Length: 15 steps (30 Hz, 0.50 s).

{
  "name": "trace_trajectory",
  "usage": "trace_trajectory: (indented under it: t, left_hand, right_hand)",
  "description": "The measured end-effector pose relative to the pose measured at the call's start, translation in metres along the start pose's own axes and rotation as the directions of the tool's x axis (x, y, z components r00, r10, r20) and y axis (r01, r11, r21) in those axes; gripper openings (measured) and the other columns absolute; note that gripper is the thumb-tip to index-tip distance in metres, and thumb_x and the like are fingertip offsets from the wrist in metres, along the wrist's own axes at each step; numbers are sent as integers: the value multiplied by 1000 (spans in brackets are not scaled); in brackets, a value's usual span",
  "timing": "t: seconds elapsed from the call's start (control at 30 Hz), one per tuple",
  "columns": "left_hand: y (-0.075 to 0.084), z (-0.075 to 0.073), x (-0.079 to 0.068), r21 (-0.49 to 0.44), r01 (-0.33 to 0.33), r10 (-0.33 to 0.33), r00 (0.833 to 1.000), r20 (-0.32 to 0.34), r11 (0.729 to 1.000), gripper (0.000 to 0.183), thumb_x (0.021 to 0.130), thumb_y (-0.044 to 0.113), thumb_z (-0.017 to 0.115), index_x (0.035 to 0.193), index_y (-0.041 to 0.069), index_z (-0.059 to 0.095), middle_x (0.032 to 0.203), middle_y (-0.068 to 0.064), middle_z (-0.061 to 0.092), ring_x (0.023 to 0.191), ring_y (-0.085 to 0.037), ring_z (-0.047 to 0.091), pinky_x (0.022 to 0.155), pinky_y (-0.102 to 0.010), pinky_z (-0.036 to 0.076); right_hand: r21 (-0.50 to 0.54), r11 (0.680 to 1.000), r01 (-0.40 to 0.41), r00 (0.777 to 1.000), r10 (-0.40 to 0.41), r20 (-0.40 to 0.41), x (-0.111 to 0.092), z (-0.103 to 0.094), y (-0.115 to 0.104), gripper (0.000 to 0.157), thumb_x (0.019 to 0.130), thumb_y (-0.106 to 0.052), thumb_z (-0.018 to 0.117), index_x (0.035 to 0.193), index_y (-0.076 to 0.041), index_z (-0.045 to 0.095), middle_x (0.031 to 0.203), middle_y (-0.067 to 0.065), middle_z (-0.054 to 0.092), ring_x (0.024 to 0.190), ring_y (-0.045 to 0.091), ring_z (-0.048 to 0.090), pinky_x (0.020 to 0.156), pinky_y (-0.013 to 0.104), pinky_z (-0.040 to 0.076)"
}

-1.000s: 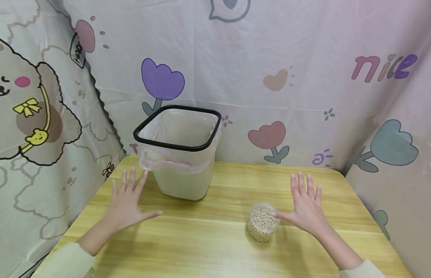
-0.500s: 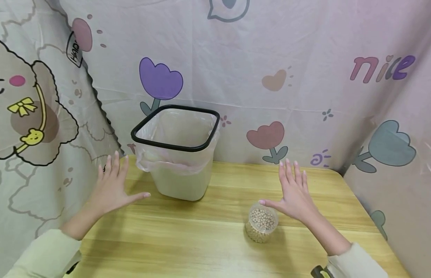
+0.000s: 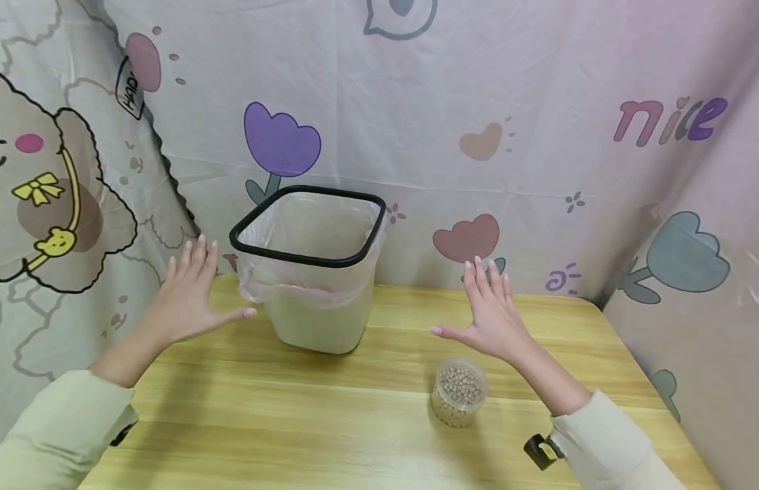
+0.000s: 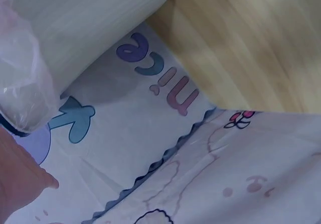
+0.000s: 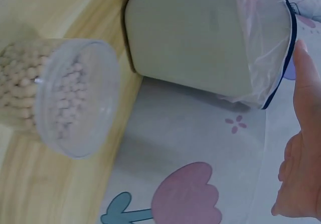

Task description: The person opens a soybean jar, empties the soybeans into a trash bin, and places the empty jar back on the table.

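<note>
Two flat hands [image 3: 186,299] [image 3: 491,314], fingers spread.

The backdrop cloth [image 3: 538,82] reads "nice" in coloured letters at the right and bears a partly hidden tag "HAPPY".

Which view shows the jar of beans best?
The right wrist view: the jar of beans fills the frame close up, beans clear through its wall. The head view shows it whole but small on the table. The left wrist view misses it.
</note>
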<state>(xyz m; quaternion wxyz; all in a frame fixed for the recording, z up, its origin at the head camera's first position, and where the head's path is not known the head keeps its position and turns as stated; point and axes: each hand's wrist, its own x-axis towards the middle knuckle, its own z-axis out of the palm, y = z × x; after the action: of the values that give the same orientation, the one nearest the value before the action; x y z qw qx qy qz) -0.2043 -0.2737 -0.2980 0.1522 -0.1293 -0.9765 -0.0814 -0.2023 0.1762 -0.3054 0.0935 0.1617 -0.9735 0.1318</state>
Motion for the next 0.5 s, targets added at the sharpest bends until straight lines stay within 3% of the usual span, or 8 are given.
trace_trajectory:
  t: [0.2,0.5]
  left_hand:
    - [1,-10,11,-18,-37,37,999,24,999,120,74,64,61,144,-8,-4,151,-26,-12,138,-47,-9,111,-65,1]
    - [5,-20,25,-51,-39,43,996,80,998,119,75,61,63,145,-5,-6,153,-19,-14,141,-41,-8,115,-58,-2]
  right_hand:
    - [11,999,35,999,-35,34,17,-8,-15,117,73,-66,62,147,2,3,156,17,-4,143,33,-12,116,55,-5]
    - [59,992,109,991,-113,71,41,-21,-35,111,77,-60,62,148,0,1,156,17,-2,144,31,-10,116,54,-6]
